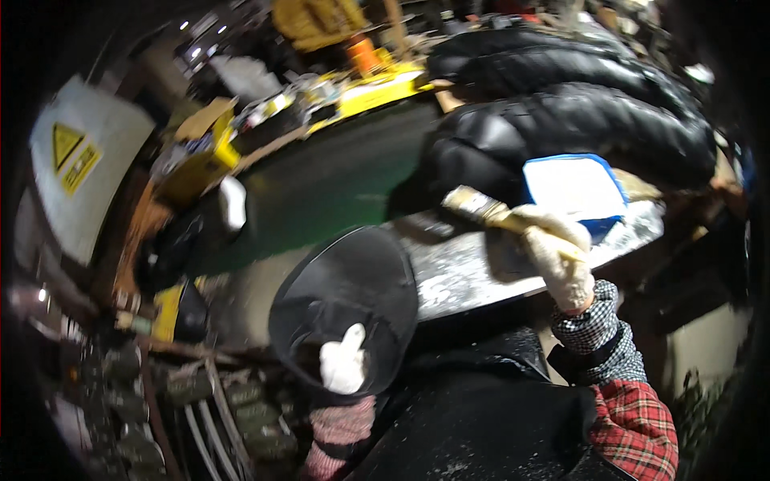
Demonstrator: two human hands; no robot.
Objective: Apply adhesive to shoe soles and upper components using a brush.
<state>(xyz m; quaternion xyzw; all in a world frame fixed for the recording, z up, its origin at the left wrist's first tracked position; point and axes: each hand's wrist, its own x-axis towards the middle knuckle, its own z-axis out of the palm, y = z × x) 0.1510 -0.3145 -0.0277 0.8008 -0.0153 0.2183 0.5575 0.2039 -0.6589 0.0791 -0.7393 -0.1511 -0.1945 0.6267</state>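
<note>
My right hand (557, 248) wears a whitish work glove and is closed round the pale handle of a flat paintbrush (479, 207), whose bristles point left. Right behind it, a blue tray (622, 207) holds something bright white. In a similar glove, my left hand (343, 362) grips the near side of a black, rubbery, oval piece (345, 276), its thumb laid on the inner face. That piece is tilted up, so its hollow side faces me. The fingers behind it are hidden.
Large black puffy tubes (561, 128) lie across the bench's back right. A dark green surface (337, 172) spans the middle, with a pale-speckled front strip (457, 264). A white object (233, 204) and yellow box (196, 164) stand left. A sign-bearing panel (88, 160) is farther left.
</note>
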